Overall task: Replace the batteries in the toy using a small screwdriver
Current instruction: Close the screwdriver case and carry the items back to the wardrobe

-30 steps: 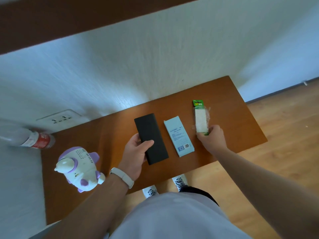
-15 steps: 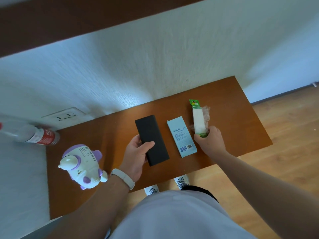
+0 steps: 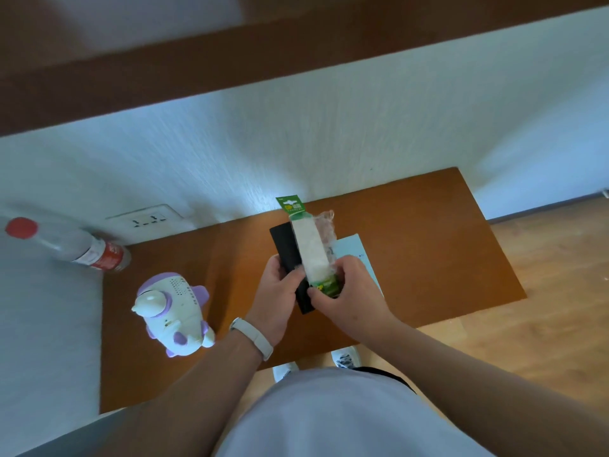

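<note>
The white and purple toy (image 3: 171, 311) stands on the brown table (image 3: 428, 242) at the left. My left hand (image 3: 276, 291) grips the near end of a flat black case (image 3: 286, 249), thumb on top. My right hand (image 3: 349, 298) pinches the green lower end of a battery pack (image 3: 311, 249), a clear wrapper with a green header card. The pack is held up above the black case and partly hides it. No screwdriver shows in the open.
A light blue box (image 3: 355, 245) lies on the table behind my right hand, mostly hidden. A plastic bottle (image 3: 82, 249) with a red label leans by the wall at the left, near a wall socket (image 3: 148, 221). Wooden floor lies right of the table.
My right hand has lifted the battery pack off the table and carried it left, over the black case. My left hand keeps its hold on the case.
</note>
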Motion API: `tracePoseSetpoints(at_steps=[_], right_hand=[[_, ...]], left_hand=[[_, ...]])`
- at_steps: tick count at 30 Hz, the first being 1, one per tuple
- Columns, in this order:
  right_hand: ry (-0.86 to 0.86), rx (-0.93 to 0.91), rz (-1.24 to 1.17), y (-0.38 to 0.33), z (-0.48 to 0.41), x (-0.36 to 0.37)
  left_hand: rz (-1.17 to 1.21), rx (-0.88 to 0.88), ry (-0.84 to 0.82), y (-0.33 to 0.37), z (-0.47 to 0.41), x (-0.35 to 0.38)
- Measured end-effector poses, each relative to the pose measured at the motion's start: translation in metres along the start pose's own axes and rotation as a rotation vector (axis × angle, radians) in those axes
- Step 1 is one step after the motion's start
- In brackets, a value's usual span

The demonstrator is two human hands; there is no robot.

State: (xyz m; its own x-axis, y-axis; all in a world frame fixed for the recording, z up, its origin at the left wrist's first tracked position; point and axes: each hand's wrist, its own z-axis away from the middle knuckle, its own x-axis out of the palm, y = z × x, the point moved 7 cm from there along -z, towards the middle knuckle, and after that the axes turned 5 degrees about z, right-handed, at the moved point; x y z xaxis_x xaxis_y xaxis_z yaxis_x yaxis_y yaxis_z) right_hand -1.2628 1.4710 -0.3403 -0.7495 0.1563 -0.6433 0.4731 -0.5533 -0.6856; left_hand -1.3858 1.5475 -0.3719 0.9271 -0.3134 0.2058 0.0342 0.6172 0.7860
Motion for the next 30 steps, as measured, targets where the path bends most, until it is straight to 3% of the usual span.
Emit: tracePoseSetpoints(at_steps=[4,12,19,25,30], right_hand=[[0.007,0.000,0.016,-0.010,0.000,-0.002],[-0.024,-0.053,0.091,-0.021,0.003,0.000],[-0.116,-0.055,0.008,-0.015,0.008,0.001],[-0.045,0.169,-0.225,0.032,-0.015,-0.012],[-0.004,0.328,0.040,0.087,-0.050,-0.005]], left_hand=[[0.129,-0.045,0.010,0.000,0.003,-0.002],[0.118,-0.010,-0.006,0.007,0.008,-0.009],[0.114,-0.023,0.005,0.004,0.009,-0.015],[0.125,-0.066,0.021,0.007,0.009,-0.021],[0.153,-0.078,0.035,0.018,0.005,-0.029]])
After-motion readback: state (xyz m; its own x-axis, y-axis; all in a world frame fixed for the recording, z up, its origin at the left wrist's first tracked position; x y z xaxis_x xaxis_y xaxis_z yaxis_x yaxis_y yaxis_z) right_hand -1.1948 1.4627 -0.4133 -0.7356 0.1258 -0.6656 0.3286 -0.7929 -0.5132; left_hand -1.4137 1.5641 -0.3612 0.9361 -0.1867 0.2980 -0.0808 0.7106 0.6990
